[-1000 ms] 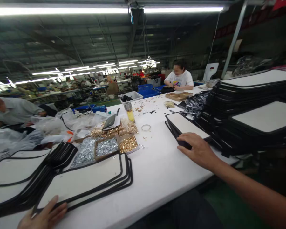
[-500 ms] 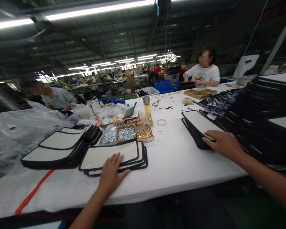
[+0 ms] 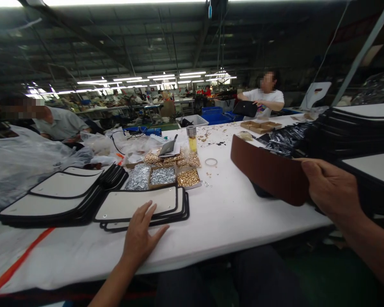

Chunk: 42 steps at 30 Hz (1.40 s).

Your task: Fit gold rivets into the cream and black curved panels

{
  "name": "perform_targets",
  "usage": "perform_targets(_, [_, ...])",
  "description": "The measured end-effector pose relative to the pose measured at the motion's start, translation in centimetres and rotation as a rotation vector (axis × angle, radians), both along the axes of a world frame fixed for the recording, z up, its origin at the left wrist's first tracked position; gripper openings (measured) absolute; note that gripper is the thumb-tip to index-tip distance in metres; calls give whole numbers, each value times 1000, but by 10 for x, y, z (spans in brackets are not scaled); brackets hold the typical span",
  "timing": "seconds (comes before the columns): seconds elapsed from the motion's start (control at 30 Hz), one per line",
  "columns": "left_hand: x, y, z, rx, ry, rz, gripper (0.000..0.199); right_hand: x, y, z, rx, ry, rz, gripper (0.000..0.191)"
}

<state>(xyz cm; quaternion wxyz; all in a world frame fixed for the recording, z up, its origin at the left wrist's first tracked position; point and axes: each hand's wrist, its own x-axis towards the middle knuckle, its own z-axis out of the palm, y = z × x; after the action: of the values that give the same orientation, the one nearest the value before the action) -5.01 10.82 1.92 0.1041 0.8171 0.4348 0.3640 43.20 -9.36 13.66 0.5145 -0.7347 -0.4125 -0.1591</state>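
Note:
Gripped by its near right corner, a flat brown panel [image 3: 269, 172] is tilted up in my right hand [image 3: 334, 187], its brown face toward me. Below it, a dark-edged panel [image 3: 264, 191] lies on the table. My left hand [image 3: 141, 230] rests with fingers spread on the front edge of a small stack of white panels with black binding [image 3: 121, 204]; small metal eyelets show at the top panel's corners. A taller stack of like panels [image 3: 51, 204] stands left of it. Behind the small stack are boxes of silver eyelets [image 3: 162, 175] and gold eyelets [image 3: 188, 178].
A bottle of yellow liquid [image 3: 192, 140] and a tape ring [image 3: 211, 162] stand beyond the eyelets. High piles of black-edged panels [image 3: 365, 136] fill the right side. Plastic bags [image 3: 25, 157] cover the left. A co-worker [image 3: 264, 96] handles a black piece across the table; another person sits left.
My right hand has lifted a panel off the right-hand pile and tilted it, so its brown side now shows. My left hand stays at the small stack. The view has shifted slightly right.

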Motion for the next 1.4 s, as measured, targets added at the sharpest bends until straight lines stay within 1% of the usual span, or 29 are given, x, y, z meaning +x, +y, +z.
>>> perform_targets(0.03, [10, -15, 4, -150, -204, 0, 70, -15, -3, 2, 4, 144, 68, 41])
perform_targets(0.07, [20, -32, 9, -362, -437, 7, 73, -31, -4, 1, 6, 311, 160, 43])
perform_targets(0.1, [31, -48, 13, -458, -500, 1, 75, -48, -5, -3, 1, 479, 269, 44])
perform_targets(0.13, [41, -64, 17, -558, -571, -24, 74, -65, -5, -11, -14, 627, 383, 46])
perform_targets(0.17, [50, -78, 21, -741, -790, -49, 74, -81, -5, -21, -38, 750, 495, 47])
perform_targets(0.2, [56, -89, 25, -827, -978, -30, 72, -97, -4, -34, -82, 835, 600, 46])
perform_targets(0.23, [59, -98, 29, -858, -1144, 21, 66, -111, -3, -48, -145, 875, 700, 46])
perform_targets(0.27, [59, -103, 32, -854, -1282, 115, 58, -122, -1, -62, -223, 869, 787, 47])
perform_targets(0.3, [57, -106, 35, -835, -1363, 226, 49, -129, 2, -75, -337, 811, 865, 49])
perform_targets(0.37, [46, -105, 36, -845, -1397, 425, 37, -133, 15, -95, -556, 623, 952, 50])
perform_targets(0.4, [40, -104, 35, -892, -1365, 475, 34, -129, 27, -102, -631, 532, 956, 46])
perform_targets(0.43, [34, -102, 33, -946, -1319, 487, 34, -123, 42, -106, -668, 461, 933, 41])
perform_targets(0.47, [29, -101, 29, -987, -1273, 478, 34, -115, 61, -109, -667, 424, 891, 35])
perform_targets(0.53, [23, -99, 21, -1022, -1216, 442, 36, -99, 105, -112, -643, 366, 775, 32])
perform_targets(0.6, [22, -97, 14, -989, -1218, 434, 40, -86, 150, -114, -654, 300, 680, 32])
perform_targets(0.67, [22, -96, 8, -923, -1217, 393, 47, -80, 185, -119, -687, 231, 613, 33])
perform_targets(0.73, [20, -94, 6, -851, -1155, 332, 54, -80, 207, -126, -721, 161, 562, 32])
perform_targets(0.8, [17, -94, 6, -788, -1065, 297, 62, -83, 216, -134, -745, 102, 524, 32])
perform_targets(0.87, [14, -94, 9, -754, -1011, 292, 73, -85, 216, -141, -752, 69, 500, 31])
perform_targets(0.97, [12, -97, 16, -772, -1023, 282, 91, -84, 210, -146, -718, 75, 497, 28])
perform_targets(1.07, [13, -100, 23, -812, -1028, 259, 101, -83, 200, -144, -633, 153, 528, 22])
perform_targets(1.17, [12, -100, 28, -811, -1004, 237, 102, -94, 183, -136, -528, 296, 609, 23])
perform_targets(1.23, [11, -99, 33, -822, -990, 228, 100, -112, 164, -126, -466, 401, 715, 31])
perform_targets(1.3, [10, -96, 39, -846, -999, 251, 97, -139, 139, -111, -415, 485, 851, 40])
perform_targets(1.33, [10, -94, 42, -857, -1010, 280, 96, -155, 126, -103, -392, 510, 922, 39])
perform_targets(1.4, [13, -88, 48, -857, -1041, 365, 92, -188, 106, -88, -341, 525, 1051, 25])
